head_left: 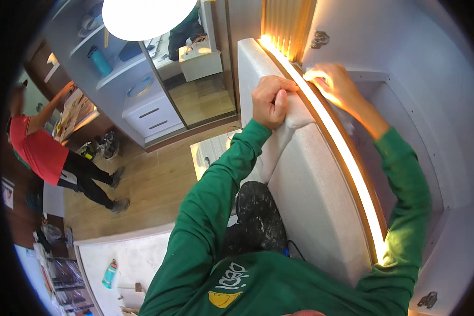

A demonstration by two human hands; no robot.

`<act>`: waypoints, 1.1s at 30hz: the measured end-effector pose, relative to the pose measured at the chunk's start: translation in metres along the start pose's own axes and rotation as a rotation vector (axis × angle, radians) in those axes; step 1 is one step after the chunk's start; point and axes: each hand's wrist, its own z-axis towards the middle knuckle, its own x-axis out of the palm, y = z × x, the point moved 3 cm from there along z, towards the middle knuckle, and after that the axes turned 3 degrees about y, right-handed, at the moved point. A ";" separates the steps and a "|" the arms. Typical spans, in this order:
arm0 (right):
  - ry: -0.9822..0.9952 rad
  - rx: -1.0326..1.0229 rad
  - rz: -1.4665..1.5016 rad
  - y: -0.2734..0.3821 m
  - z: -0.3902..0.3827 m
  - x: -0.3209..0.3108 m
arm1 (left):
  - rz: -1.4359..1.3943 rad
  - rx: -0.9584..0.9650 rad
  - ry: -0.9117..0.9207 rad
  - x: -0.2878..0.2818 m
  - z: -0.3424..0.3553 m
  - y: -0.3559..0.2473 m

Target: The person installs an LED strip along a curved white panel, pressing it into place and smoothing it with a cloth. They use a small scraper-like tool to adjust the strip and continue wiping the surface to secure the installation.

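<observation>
A pale padded panel (321, 195), like a headboard, stands in front of me. A glowing light strip (342, 138) runs along its curved, brown-edged top. My left hand (271, 100) is closed, its curled fingers resting at the padded side of that edge; what they hold, if anything, is hidden. Across the strip, my right hand (336, 87) is also closed, with thumb and fingers bent together at the edge's far side. Anything between these fingertips is too small to make out. Both hands are near the strip's far end, below a lit ribbed panel (284, 26).
To my right lies a white open compartment (405, 147) with metal hinges (319, 39). A person in a red shirt (39, 150) stands at the left. On a white surface lie a teal bottle (109, 274) and a hammer (137, 287). A round white lamp (147, 18) hangs above.
</observation>
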 end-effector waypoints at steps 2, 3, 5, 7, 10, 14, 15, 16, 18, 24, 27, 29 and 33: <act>0.066 0.043 0.035 0.002 -0.015 -0.006 | -0.011 0.027 -0.026 0.001 0.000 0.000; 0.051 0.040 0.053 0.001 -0.015 -0.007 | -0.014 0.034 -0.034 0.001 -0.001 0.000; 0.074 0.119 0.071 -0.003 -0.008 0.000 | -0.008 0.030 -0.024 0.001 -0.001 0.002; 0.028 0.112 0.026 -0.007 0.012 0.014 | 0.007 0.015 0.004 0.000 -0.002 0.002; -0.062 0.196 0.036 -0.012 0.026 0.024 | 0.021 0.002 0.019 -0.002 -0.003 0.001; -0.248 0.200 0.074 -0.010 0.018 0.006 | 0.005 -0.021 0.011 -0.003 -0.004 0.001; -0.273 0.229 0.141 -0.012 0.015 0.000 | 0.004 -0.007 0.006 -0.003 -0.003 0.001; -0.322 0.265 0.208 -0.013 0.013 -0.003 | 0.009 -0.004 0.009 -0.003 -0.004 0.001; -0.213 0.260 0.110 -0.014 0.017 0.000 | 0.006 0.002 0.011 -0.003 -0.004 0.002; 0.004 0.359 0.098 -0.024 0.031 0.020 | 0.002 -0.014 0.005 -0.004 -0.006 0.002; 0.126 0.332 0.195 -0.031 0.033 0.012 | 0.022 -0.018 -0.007 -0.004 -0.006 0.001; 0.194 0.285 0.231 -0.033 0.034 0.006 | 0.001 -0.025 -0.004 -0.003 -0.005 0.001; 0.233 0.372 0.130 -0.032 0.032 0.009 | -0.019 0.001 -0.033 -0.005 -0.004 -0.001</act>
